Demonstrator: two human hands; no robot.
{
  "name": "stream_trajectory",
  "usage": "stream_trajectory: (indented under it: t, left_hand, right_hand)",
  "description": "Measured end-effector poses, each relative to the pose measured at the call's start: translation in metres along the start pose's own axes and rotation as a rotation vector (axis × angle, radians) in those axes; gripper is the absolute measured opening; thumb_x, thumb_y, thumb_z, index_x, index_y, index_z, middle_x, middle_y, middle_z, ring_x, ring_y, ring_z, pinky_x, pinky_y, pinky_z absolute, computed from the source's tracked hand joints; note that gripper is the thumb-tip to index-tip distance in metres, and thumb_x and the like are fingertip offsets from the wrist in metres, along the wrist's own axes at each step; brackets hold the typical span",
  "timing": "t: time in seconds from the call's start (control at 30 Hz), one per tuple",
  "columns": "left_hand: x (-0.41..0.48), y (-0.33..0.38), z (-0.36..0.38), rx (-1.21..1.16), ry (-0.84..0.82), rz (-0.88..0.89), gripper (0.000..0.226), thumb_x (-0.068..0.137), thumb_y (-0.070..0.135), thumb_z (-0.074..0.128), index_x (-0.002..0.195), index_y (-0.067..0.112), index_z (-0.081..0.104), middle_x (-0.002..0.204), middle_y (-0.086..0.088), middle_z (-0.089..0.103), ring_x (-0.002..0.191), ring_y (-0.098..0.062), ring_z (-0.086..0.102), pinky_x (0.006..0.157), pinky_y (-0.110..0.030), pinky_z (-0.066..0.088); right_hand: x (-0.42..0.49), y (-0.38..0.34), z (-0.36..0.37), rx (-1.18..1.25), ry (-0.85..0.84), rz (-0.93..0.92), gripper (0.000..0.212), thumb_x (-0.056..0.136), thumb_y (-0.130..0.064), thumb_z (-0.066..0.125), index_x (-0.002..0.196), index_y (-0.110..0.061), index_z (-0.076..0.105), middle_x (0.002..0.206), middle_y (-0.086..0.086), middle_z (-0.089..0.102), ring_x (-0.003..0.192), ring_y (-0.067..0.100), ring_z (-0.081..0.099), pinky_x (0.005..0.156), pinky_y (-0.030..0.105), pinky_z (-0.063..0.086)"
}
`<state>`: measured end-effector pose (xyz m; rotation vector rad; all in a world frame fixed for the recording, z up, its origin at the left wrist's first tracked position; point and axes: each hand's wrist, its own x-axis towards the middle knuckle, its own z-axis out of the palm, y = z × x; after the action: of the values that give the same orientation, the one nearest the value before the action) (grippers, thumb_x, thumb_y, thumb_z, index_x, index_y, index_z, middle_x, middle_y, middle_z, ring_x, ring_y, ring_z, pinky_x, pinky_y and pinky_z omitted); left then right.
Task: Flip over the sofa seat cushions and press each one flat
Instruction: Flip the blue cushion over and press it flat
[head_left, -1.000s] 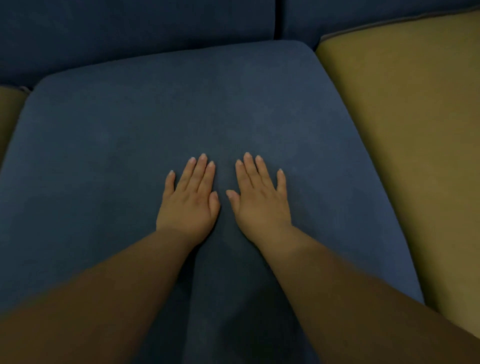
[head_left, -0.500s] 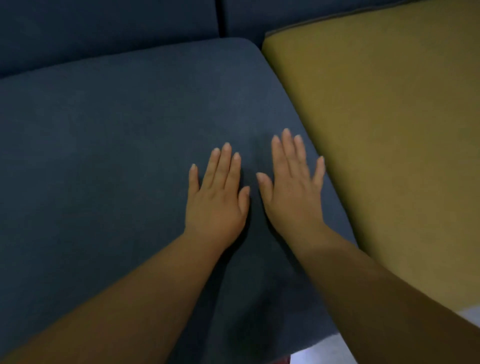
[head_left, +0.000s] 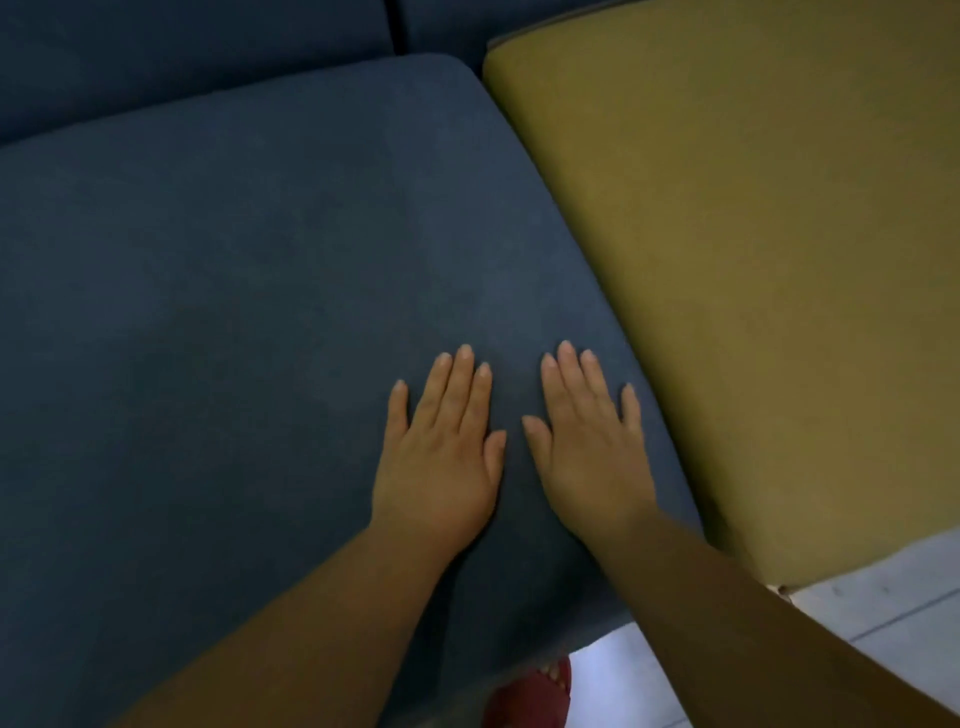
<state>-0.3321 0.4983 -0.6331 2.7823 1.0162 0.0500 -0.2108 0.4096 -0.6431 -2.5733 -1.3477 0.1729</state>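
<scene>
Red slipper (head_left: 530, 699) with toes showing at the bottom edge, on pale floor (head_left: 893, 597) just past the sofa's front. Two bare forearms reaching up from the lower corners over the blue seat cushion (head_left: 249, 322). Left hand (head_left: 441, 457) palm down on the blue fabric, fingers (head_left: 457, 384) straight and held nearly together, thumb angled toward the other hand, nothing held. Right hand (head_left: 589, 457) just beside it, also palm down and flat, fingers (head_left: 571, 384) slightly spread, little finger close to the cushion's right edge, nothing held. Narrow strip of blue between the two thumbs, hands apart. Both hands on the front right part of the blue seat cushion. Mustard-yellow seat cushion (head_left: 769, 249) directly to the right, butting against the blue one along a long seam. Dark blue back cushions (head_left: 197, 57) farthest off, a vertical gap between two of them above the blue cushion's far right corner.
</scene>
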Motion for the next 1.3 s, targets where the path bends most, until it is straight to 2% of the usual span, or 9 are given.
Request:
stream_trajectory:
  t: [0.13, 0.23, 0.37, 0.53, 0.67, 0.73, 0.93, 1.13, 1.3]
  left_hand:
    - [-0.001, -0.001, 0.009, 0.036, -0.098, -0.021, 0.064, 0.095, 0.043, 0.006, 0.153, 0.015, 0.014, 0.162, -0.001, 0.004, 0.148, -0.015, -0.001, 0.119, -0.048, 0.002]
    - [-0.004, -0.004, 0.003, 0.061, -0.123, -0.001, 0.072, 0.088, 0.047, -0.009, 0.154, 0.018, 0.0, 0.161, 0.002, -0.009, 0.147, -0.013, -0.013, 0.119, -0.045, -0.006]
    - [-0.022, -0.01, -0.012, -0.028, -0.133, 0.001, 0.077, 0.084, 0.05, -0.011, 0.154, 0.019, 0.001, 0.161, 0.003, -0.012, 0.146, -0.011, -0.016, 0.117, -0.042, -0.009]
    - [-0.053, -0.051, -0.051, -0.098, 0.192, -0.081, 0.064, 0.097, 0.042, 0.02, 0.154, 0.016, 0.009, 0.161, 0.0, -0.007, 0.148, -0.016, -0.009, 0.117, -0.048, -0.007]
    - [-0.105, -0.092, -0.023, 0.009, 0.04, -0.099, 0.063, 0.1, 0.047, 0.012, 0.151, 0.013, 0.026, 0.16, -0.003, 0.011, 0.148, -0.019, 0.011, 0.116, -0.054, 0.014]
    - [-0.122, -0.104, -0.008, 0.043, -0.041, -0.092, 0.065, 0.099, 0.048, 0.013, 0.148, 0.013, 0.036, 0.158, -0.003, 0.021, 0.146, -0.019, 0.019, 0.114, -0.053, 0.019]
    - [-0.134, -0.122, -0.034, -0.042, 0.172, -0.183, 0.06, 0.099, 0.041, 0.022, 0.152, 0.014, 0.018, 0.161, -0.003, 0.008, 0.148, -0.019, 0.005, 0.117, -0.049, 0.002]
    - [-0.173, -0.152, -0.017, -0.013, 0.029, -0.198, 0.061, 0.098, 0.044, 0.018, 0.149, 0.014, 0.034, 0.158, -0.002, 0.021, 0.146, -0.018, 0.017, 0.116, -0.052, 0.017]
    - [-0.19, -0.174, -0.039, -0.077, 0.184, -0.37, 0.06, 0.099, 0.042, 0.013, 0.153, 0.018, 0.008, 0.16, 0.004, -0.007, 0.148, -0.012, -0.01, 0.118, -0.045, -0.008]
  right_hand:
    - [-0.003, 0.003, 0.006, -0.052, -0.128, 0.019, 0.065, 0.096, -0.047, 0.01, 0.155, -0.022, 0.012, 0.163, -0.005, 0.003, 0.149, 0.012, -0.002, 0.12, 0.049, 0.006]
    - [-0.002, -0.001, 0.0, -0.084, -0.191, 0.035, 0.059, 0.102, -0.044, 0.016, 0.155, -0.025, -0.003, 0.162, -0.009, -0.013, 0.147, 0.009, -0.014, 0.12, 0.045, -0.004]
    - [-0.006, -0.021, -0.012, -0.06, -0.253, 0.115, 0.06, 0.103, -0.044, 0.019, 0.156, -0.024, -0.003, 0.162, -0.008, -0.015, 0.147, 0.008, -0.016, 0.119, 0.047, -0.007]
    - [-0.027, -0.083, -0.031, 0.115, 0.201, -0.05, 0.062, 0.1, -0.04, 0.026, 0.155, -0.017, 0.011, 0.161, -0.003, -0.005, 0.15, 0.014, -0.004, 0.116, 0.051, -0.009]
    - [-0.065, -0.099, 0.011, -0.035, 0.022, -0.139, 0.063, 0.097, -0.045, 0.024, 0.151, -0.014, 0.031, 0.16, 0.0, 0.016, 0.147, 0.02, 0.021, 0.116, 0.054, 0.011]
    - [-0.076, -0.099, 0.03, -0.121, -0.09, -0.117, 0.066, 0.095, -0.049, 0.019, 0.15, -0.017, 0.034, 0.159, -0.001, 0.02, 0.146, 0.018, 0.02, 0.114, 0.054, 0.01]
    - [-0.078, -0.157, 0.016, -0.006, 0.101, -0.223, 0.064, 0.097, -0.042, 0.027, 0.154, -0.014, 0.018, 0.162, 0.003, 0.01, 0.149, 0.019, 0.01, 0.117, 0.053, 0.0]
    - [-0.096, -0.18, 0.054, -0.141, -0.057, -0.223, 0.064, 0.095, -0.046, 0.024, 0.149, -0.014, 0.037, 0.158, 0.002, 0.026, 0.146, 0.019, 0.024, 0.113, 0.054, 0.008]
    - [-0.102, -0.232, 0.04, -0.005, 0.042, -0.399, 0.063, 0.098, -0.039, 0.026, 0.154, -0.013, 0.02, 0.162, 0.003, 0.008, 0.149, 0.02, 0.009, 0.116, 0.054, -0.001]
